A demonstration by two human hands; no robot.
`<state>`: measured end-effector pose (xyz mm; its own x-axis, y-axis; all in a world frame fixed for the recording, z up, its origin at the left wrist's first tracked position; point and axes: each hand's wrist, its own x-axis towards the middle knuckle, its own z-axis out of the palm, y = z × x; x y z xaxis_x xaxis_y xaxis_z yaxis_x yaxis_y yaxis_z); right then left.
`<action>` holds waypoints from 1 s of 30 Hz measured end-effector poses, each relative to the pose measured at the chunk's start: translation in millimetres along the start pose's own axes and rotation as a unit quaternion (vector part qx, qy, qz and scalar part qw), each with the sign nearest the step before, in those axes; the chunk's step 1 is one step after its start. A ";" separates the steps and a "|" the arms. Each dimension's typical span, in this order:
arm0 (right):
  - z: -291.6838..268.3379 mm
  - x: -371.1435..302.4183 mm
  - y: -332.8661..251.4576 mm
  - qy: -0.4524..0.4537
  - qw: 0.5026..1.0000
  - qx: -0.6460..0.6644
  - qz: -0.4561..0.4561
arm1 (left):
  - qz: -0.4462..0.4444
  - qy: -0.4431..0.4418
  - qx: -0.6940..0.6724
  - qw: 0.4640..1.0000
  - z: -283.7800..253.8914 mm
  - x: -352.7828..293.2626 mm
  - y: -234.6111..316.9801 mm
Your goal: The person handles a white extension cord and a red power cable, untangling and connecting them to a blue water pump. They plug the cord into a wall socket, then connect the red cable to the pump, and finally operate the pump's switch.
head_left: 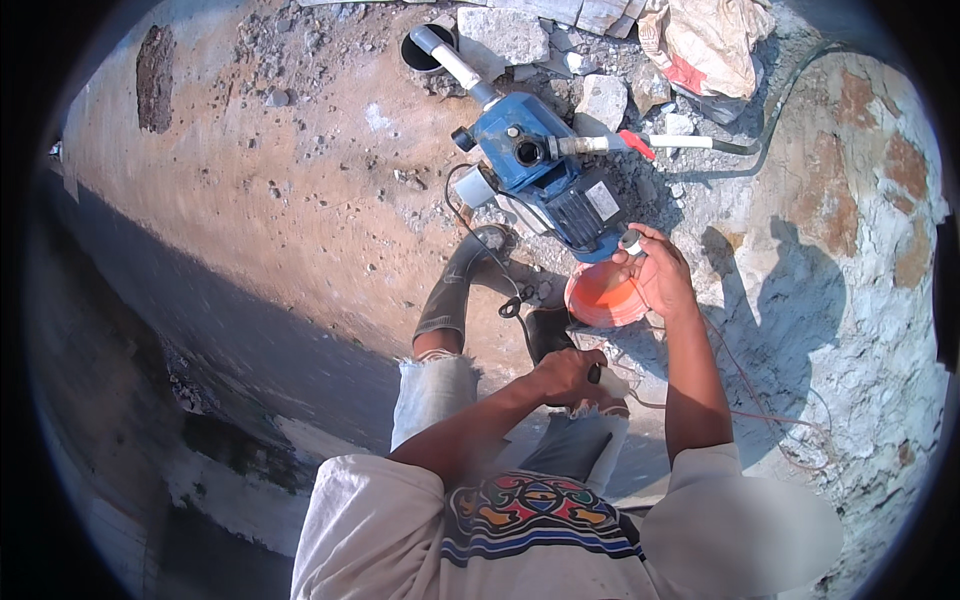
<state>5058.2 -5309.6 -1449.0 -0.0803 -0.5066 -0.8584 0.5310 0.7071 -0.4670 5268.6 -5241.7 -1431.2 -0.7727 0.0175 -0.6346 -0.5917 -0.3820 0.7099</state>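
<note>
My right hand (662, 275) is closed with its fingers around a small white cylindrical fitting with a dark end (630, 242). Beside and partly under that hand is an orange-red bowl (592, 312) with some liquid in it; whether the hand also touches its rim I cannot tell. My left hand (570, 377) is curled into a grip above my knee. A dark rounded end shows at its thumb side, but the thing itself is mostly hidden. Just past the bowl lies a blue water pump (520, 125), with an open round port on top.
A white pipe (458, 70) runs from the pump to a dark round opening (428, 50). Another pipe carries a red valve handle (637, 145) and joins a dark hose (775, 115). A black cable (462, 205) loops past my boots (462, 275). Rubble and a sack (705, 45) lie beyond.
</note>
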 end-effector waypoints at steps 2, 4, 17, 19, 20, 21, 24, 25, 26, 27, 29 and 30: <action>-18.1 -6.6 14.3 0.010 1.000 -0.020 -0.018 | -0.022 0.018 -0.007 1.000 -2.2 4.0 0.6; -14.6 -18.5 19.7 0.030 0.994 -0.090 -0.048 | -0.008 0.059 -0.017 0.998 -3.4 8.1 -0.7; 111.2 91.2 13.2 0.050 0.705 -0.605 -0.366 | 0.077 0.029 -0.085 0.993 -5.1 19.2 -14.6; 121.9 111.3 11.2 0.029 0.668 -0.648 -0.364 | 0.095 0.033 -0.112 0.989 -0.6 11.9 -19.5; 126.2 118.1 11.6 0.019 0.649 -0.669 -0.362 | 0.084 0.034 -0.109 0.990 0.5 8.5 -22.3; 129.9 122.4 14.9 0.015 0.639 -0.677 -0.366 | 0.073 0.037 -0.109 0.991 -0.3 3.0 -20.9; 135.4 125.9 17.3 0.022 0.526 -0.755 -0.392 | 0.065 0.036 -0.096 0.993 -4.9 -6.8 -20.6; 141.8 124.1 16.7 0.029 0.488 -0.782 -0.386 | 0.060 0.038 -0.093 0.993 -6.6 -9.9 -20.2; 147.5 124.5 17.9 0.024 0.466 -0.796 -0.385 | 0.055 0.040 -0.090 0.994 -8.0 -12.8 -19.5; 151.3 127.3 18.6 0.021 0.444 -0.809 -0.385 | 0.058 0.043 -0.084 0.994 -10.1 -15.3 -18.1; 154.5 131.4 17.2 0.020 0.425 -0.820 -0.383 | 0.061 0.049 -0.071 0.994 -12.8 -19.4 -15.4; 152.8 130.2 15.8 0.017 0.430 -0.818 -0.381 | 0.069 0.052 -0.074 0.994 -13.3 -20.4 -16.8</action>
<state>5185.0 -5439.7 -1535.7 0.2678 -0.9112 -0.3130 -0.9631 -0.2437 -0.1147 5297.4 -5247.9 -1434.2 -0.8112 -0.1366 -0.5686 -0.4359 -0.5068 0.7437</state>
